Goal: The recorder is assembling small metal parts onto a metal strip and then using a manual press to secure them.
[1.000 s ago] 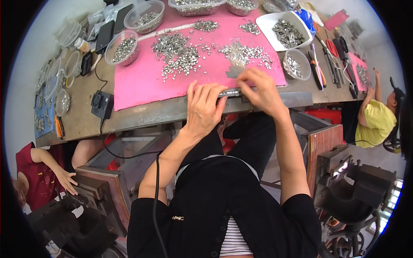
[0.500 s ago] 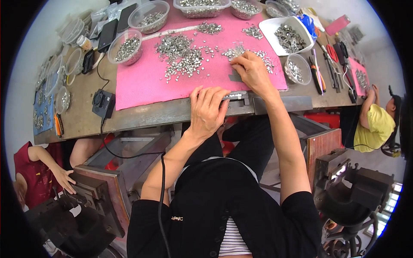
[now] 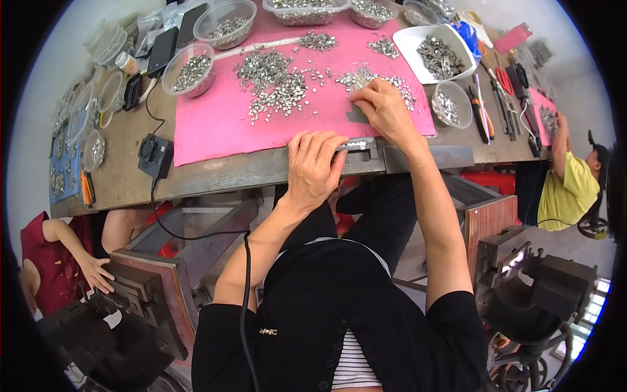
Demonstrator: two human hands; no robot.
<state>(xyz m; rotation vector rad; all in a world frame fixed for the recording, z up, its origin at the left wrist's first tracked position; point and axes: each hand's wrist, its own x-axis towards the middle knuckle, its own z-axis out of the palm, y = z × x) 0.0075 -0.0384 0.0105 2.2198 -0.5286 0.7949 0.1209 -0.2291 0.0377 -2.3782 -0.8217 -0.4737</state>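
Observation:
At the table's front edge my left hand (image 3: 313, 166) has its fingers curled over a narrow metal bar (image 3: 359, 145). Small shiny pieces sit along the bar's right part, and my hand covers its left part. My right hand (image 3: 390, 114) is above the pink mat (image 3: 219, 134), with thumb and index finger pinched together. Whatever lies between those fingertips is too small to make out. Beside the fingertips lies a spread of small shiny metal pieces (image 3: 356, 80). A flat dark piece (image 3: 356, 115) lies on the mat, partly under my right hand.
Larger heap of metal pieces (image 3: 277, 81) on the mat; clear tubs (image 3: 191, 70) and a white tray (image 3: 428, 34) around it. Pliers (image 3: 482, 114) lie right, a black corded box (image 3: 155, 157) left. Co-workers in red (image 3: 65, 261) and yellow (image 3: 569, 189) sit either side, near machine presses.
My right hand has barely shifted, still pinched by the pieces; my left stays on the bar. The co-worker in yellow has reached farther forward to the pile on the right.

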